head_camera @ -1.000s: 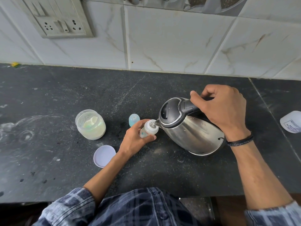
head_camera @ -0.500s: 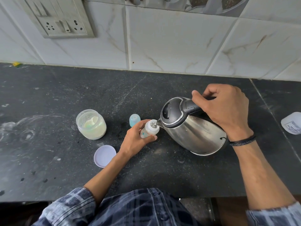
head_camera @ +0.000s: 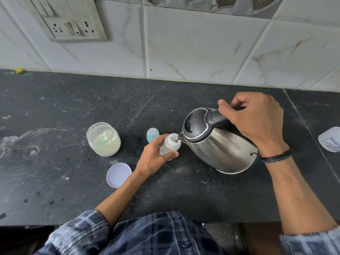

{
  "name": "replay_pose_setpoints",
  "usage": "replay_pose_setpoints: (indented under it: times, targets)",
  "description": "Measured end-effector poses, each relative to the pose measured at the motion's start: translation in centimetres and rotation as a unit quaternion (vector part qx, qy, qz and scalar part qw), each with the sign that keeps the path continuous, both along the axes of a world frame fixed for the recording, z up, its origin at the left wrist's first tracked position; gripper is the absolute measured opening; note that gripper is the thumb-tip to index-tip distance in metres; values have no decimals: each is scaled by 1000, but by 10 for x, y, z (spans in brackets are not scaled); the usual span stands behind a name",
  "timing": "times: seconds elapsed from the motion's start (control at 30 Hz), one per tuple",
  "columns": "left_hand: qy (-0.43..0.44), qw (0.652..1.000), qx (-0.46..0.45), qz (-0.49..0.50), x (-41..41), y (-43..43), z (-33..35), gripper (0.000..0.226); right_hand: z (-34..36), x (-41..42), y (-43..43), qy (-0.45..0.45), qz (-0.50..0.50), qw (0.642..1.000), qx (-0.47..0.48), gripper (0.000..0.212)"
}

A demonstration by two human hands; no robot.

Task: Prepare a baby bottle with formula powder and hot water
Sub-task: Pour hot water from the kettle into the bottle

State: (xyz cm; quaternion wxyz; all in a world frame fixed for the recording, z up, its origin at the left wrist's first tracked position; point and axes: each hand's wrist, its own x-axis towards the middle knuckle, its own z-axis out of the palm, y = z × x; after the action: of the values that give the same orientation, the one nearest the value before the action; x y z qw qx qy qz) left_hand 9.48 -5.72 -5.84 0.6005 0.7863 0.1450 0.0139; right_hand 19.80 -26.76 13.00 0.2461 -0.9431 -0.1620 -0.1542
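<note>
**Pouring water into the bottle**

Little has moved since the earlier frames: your kettle (head_camera: pixel 219 144) keeps its tilt, spout at the mouth of the bottle (head_camera: pixel 169 145), and water keeps running in.

Your left hand (head_camera: pixel 153 157) has its fingers (head_camera: pixel 157 140) wrapped tight around the bottle, steadying it on the table (head_camera: pixel 55 107) so the narrow mouth stays under the spout. Your right hand (head_camera: pixel 257 122) is closed on the kettle's handle, tipping it left.

You've left the jar (head_camera: pixel 103 139) open, its lid (head_camera: pixel 119 174) lying flat in front of it, and the blue cap (head_camera: pixel 152 134) waits just behind the bottle, handy for closing.

Red print on the bottle is too small to read. So is the label on the white container (head_camera: pixel 330 141) at the right edge.
</note>
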Motion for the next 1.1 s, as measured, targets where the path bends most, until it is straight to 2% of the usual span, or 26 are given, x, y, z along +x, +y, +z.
replay_pose_setpoints:
  times: [1.1]
  targets:
    - [5,1000,1,7,0,-2,-1,58,4,0,2,-7,6,1000,-12,41]
